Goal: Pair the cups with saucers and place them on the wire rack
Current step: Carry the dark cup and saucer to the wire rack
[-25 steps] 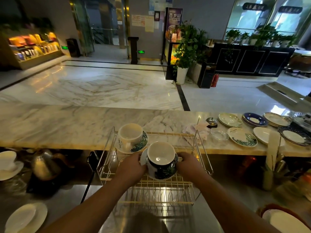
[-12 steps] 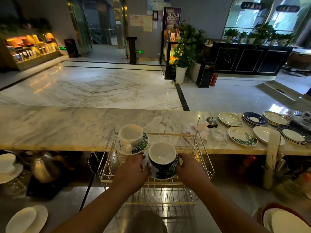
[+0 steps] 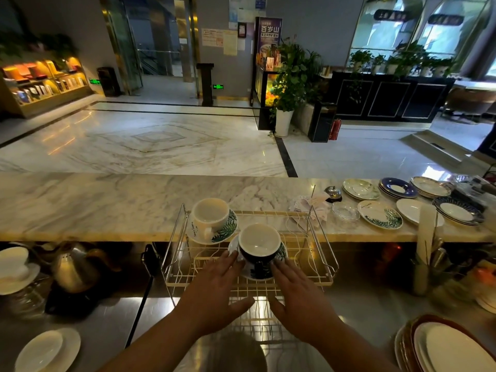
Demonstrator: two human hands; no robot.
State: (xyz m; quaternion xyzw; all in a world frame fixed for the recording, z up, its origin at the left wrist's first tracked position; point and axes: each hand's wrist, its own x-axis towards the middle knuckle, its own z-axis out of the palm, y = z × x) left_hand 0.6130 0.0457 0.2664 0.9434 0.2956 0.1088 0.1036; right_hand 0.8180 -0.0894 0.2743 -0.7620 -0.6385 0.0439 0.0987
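On the wire rack (image 3: 319, 253) the dark cup (image 3: 259, 247) sits on its saucer (image 3: 257, 275), just beside the white cup (image 3: 210, 216). The left hand (image 3: 212, 288) and right hand (image 3: 300, 294) lie spread flat, fingertips seemingly brushing the saucer, gripping nothing.

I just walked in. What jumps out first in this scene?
Two hands, left hand and right hand, spread open beside a dark cup on its saucer, set on the wire rack. Behind it to the left, a white cup sits on a leaf-patterned saucer. Patterned plates line the marble counter at right.
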